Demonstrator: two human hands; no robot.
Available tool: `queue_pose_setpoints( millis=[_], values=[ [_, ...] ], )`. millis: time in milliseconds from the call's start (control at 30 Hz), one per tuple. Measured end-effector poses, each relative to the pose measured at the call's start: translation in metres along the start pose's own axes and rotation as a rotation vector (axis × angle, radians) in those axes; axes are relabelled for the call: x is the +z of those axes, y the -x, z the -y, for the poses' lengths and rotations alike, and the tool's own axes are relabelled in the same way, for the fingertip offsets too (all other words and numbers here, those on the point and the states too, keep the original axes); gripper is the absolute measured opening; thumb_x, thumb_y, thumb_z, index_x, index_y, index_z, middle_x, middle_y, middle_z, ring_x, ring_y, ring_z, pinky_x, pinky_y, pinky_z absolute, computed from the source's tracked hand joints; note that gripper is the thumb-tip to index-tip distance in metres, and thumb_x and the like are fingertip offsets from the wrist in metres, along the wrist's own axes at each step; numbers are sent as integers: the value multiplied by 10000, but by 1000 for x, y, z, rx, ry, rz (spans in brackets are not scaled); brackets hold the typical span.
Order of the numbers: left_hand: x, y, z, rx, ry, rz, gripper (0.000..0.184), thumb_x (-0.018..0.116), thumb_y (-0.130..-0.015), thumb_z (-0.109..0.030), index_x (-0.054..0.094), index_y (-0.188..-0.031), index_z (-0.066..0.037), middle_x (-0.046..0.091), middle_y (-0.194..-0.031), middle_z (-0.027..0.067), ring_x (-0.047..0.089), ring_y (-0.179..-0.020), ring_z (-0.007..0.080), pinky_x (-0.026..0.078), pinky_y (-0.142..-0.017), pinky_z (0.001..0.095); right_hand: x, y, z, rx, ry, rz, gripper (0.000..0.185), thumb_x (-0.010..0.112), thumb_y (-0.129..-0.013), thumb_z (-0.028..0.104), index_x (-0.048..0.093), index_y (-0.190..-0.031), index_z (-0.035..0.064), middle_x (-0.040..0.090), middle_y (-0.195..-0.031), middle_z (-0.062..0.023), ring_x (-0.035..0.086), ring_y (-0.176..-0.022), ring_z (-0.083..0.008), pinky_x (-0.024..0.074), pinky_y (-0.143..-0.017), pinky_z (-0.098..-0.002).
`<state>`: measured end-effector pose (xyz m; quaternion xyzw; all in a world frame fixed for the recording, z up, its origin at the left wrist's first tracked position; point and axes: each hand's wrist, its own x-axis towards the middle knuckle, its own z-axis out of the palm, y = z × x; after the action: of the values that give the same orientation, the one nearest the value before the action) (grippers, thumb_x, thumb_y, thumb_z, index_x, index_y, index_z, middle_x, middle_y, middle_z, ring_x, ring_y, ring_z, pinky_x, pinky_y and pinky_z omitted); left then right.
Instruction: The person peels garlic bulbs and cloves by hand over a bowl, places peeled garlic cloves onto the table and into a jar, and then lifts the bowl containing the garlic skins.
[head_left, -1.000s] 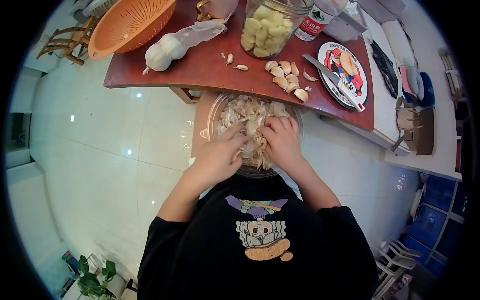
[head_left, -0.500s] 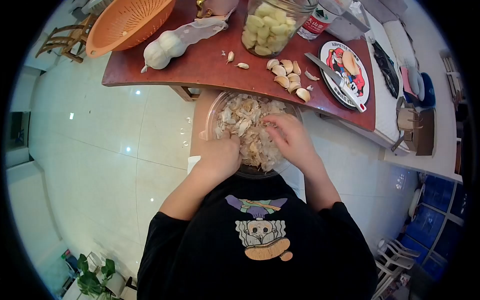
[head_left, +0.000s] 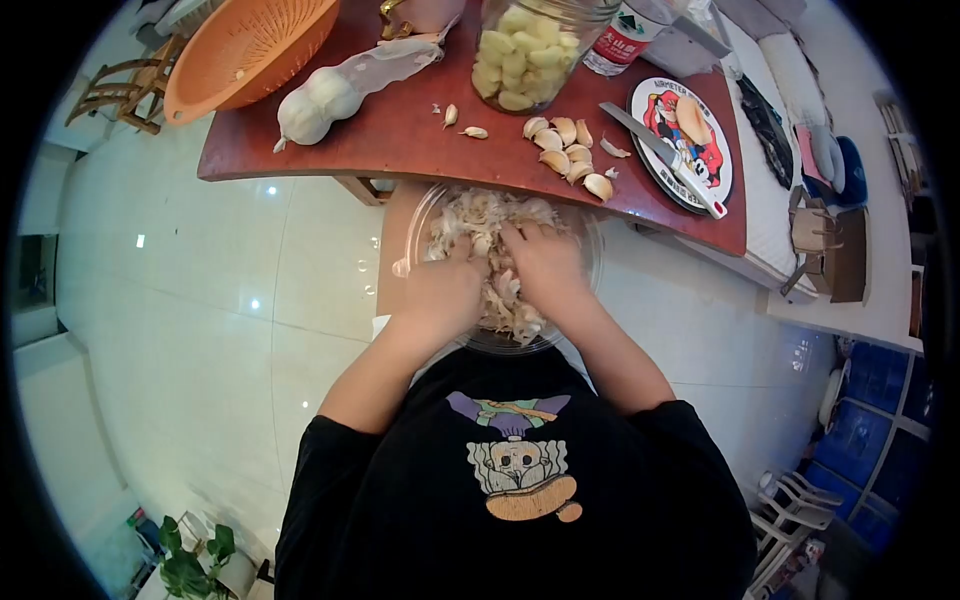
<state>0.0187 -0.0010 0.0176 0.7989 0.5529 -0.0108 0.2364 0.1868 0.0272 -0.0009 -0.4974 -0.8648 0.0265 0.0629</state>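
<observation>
Dry garlic skins fill a clear round bowl at my lap, below the table edge. Both hands are in it. My left hand reaches in from the left, blurred, its fingertips sunk among the skins. From the right side, my right hand lies over the pile with fingers apart, touching the skins. Unpeeled garlic cloves sit in a cluster on the table just beyond the bowl. Behind them stands a glass jar of peeled garlic cloves.
On the red-brown table are an orange colander, garlic bulbs in a net bag and a bottle with a red label. A knife rests across a cartoon-printed plate at the right.
My right hand has lowered from the bowl's right side into the skins, moving left. My left hand has shifted slightly, with its fingers deeper in the pile. The view has moved a little.
</observation>
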Motion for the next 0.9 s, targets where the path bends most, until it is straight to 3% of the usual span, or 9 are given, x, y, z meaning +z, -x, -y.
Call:
queue_pose_setpoints(
  millis=[233, 433, 533, 633, 833, 900],
  values=[
    [14, -10, 1, 3, -100, 52, 260, 593, -731, -162, 587, -923, 14, 580, -1060, 186, 649, -699, 321, 519, -639, 426, -4, 1, -1, 73, -171, 99, 299, 637, -710, 86, 602, -1007, 95, 607, -804, -97, 618, -778, -291, 481, -687, -410],
    [6, 14, -5, 20, -39, -64, 346, 596, -737, -167, 557, -1027, 17, 586, -965, 156, 643, -673, 299, 511, -612, 423, -23, 8, -17, 74, -238, -115, 234, 620, -766, 96, 625, -999, 108, 621, -871, -85, 598, -828, -283, 487, -727, -376],
    [-1, 22, -7, 46, -9, -102, 353, 579, -723, -120, 545, -1027, 57, 579, -968, 190, 643, -661, 303, 511, -593, 411, -33, 0, -3, -75, -369, -193, 264, 627, -754, 90, 627, -1018, 112, 615, -900, -75, 585, -892, -276, 487, -745, -364],
    [12, 21, -4, 36, -2, -89, 328, 570, -712, -96, 550, -991, 74, 575, -970, 209, 642, -648, 306, 512, -578, 405, -9, -12, 13, -203, -701, -59, 237, 635, -740, 96, 632, -977, 89, 617, -913, -60, 574, -935, -275, 479, -778, -369],
    [11, 23, -4, 51, 2, -39, 236, 567, -721, -96, 571, -906, 50, 577, -958, 211, 647, -657, 300, 513, -569, 398, 5, -14, -1, -213, -51, 130, 150, 620, -712, 137, 661, -847, 85, 626, -876, -49, 562, -890, -231, 464, -772, -359],
    [10, 22, -5, 42, 25, -32, 232, 581, -715, -101, 568, -893, 47, 578, -960, 211, 645, -665, 307, 514, -579, 403, 6, -13, -2, -183, -85, 103, 153, 618, -702, 152, 669, -836, 99, 628, -857, -40, 564, -858, -219, 466, -750, -360]
  ],
)
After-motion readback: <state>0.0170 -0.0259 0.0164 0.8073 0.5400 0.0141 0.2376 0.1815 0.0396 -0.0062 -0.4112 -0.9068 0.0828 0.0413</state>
